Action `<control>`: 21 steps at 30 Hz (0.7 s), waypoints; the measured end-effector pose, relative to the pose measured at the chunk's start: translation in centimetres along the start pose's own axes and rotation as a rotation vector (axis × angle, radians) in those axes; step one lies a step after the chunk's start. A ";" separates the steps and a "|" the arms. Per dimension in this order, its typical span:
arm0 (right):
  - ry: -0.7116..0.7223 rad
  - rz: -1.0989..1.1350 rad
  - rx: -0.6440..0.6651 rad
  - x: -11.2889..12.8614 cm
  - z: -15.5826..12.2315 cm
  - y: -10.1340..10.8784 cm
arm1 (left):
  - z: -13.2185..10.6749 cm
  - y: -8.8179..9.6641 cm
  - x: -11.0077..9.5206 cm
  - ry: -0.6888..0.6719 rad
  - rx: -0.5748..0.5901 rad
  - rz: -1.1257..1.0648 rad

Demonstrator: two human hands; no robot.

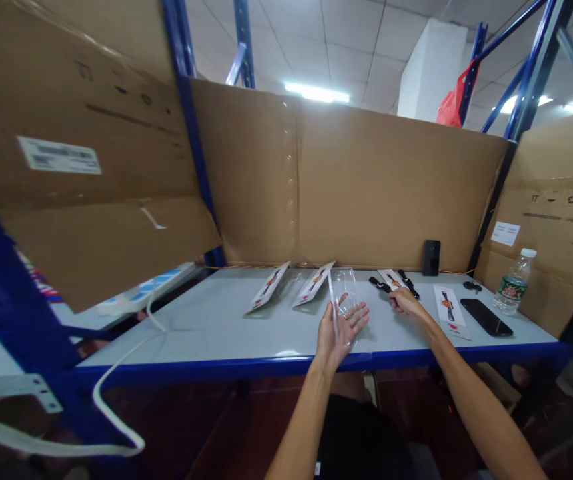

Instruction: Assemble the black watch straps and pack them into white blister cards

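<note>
My left hand, palm turned up and fingers spread, holds a clear plastic blister shell upright above the table's front part. Farther right, my right hand has its fingers closed at the near end of a black strap-like item; its exact kind is unclear. Just beyond that hand, another black strap-like item lies by a printed card. To the left of my left hand, two printed cards, a nearer one and a farther-left one, lean tilted with clear plastic behind them.
On the right of the grey table lie a printed card, a phone, keys and a bottle. A black box-like object stands at the back. Cardboard walls enclose the table; a white cable hangs left.
</note>
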State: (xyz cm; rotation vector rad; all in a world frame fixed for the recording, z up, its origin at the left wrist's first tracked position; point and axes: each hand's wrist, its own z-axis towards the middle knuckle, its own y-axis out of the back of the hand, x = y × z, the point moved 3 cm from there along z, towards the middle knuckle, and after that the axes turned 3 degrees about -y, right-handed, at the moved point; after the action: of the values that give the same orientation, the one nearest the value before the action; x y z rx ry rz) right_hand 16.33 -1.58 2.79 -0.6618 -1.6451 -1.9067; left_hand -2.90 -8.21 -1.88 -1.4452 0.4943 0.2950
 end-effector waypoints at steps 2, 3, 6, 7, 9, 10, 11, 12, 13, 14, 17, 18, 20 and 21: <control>-0.001 0.245 0.064 0.1 -1.8 0.0 | 0.1 0.0 0.1 -0.002 0.006 -0.003; 0.021 0.369 0.082 0.5 -2.8 0.0 | 0.1 0.0 0.1 -0.002 0.006 -0.003; 0.207 0.343 -0.015 2.8 -6.2 0.1 | 0.1 0.0 0.0 -0.007 0.000 0.006; 0.264 0.185 -0.070 3.9 -7.4 0.1 | 0.1 0.1 0.0 -0.008 -0.001 0.010; 0.306 -0.180 -0.125 5.9 -9.6 -0.3 | 0.2 0.2 0.0 -0.007 0.000 0.012; 0.320 -0.341 -0.114 6.7 -10.6 -0.8 | 0.2 0.3 0.0 -0.003 -0.002 0.007; 0.337 -0.472 -0.091 7.5 -11.4 -1.3 | 0.3 0.4 0.0 0.002 -0.010 -0.003; 0.357 -0.573 -0.064 8.1 -12.2 -1.9 | 0.3 0.4 0.1 0.010 -0.021 -0.018; 0.381 -0.646 -0.036 8.6 -12.8 -2.5 | 0.3 0.5 0.1 0.021 -0.036 -0.035; 0.406 -0.699 -0.014 9.0 -13.3 -3.1 | 0.3 0.5 0.2 0.036 -0.052 -0.051; 0.488 -0.781 0.023 9.8 -14.1 -4.5 | 0.1 0.1 0.3 0.070 -0.092 -0.067; 0.515 -0.797 0.024 10.0 -14.3 -4.8 | 0.0 0.0 0.2 0.073 -0.107 -0.061; 0.556 -0.819 0.023 10.1 -14.5 -5.2 | -0.3 -0.4 0.1 0.067 -0.134 -0.040; 0.568 -0.827 0.022 10.1 -14.5 -5.3 | -0.5 -0.5 0.0 0.066 -0.143 -0.029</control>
State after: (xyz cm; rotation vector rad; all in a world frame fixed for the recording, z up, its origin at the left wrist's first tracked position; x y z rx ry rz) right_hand 5.00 -16.14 3.72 0.6471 -1.6534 -2.2906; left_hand -2.70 -8.75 -1.46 -1.6044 0.5134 0.2643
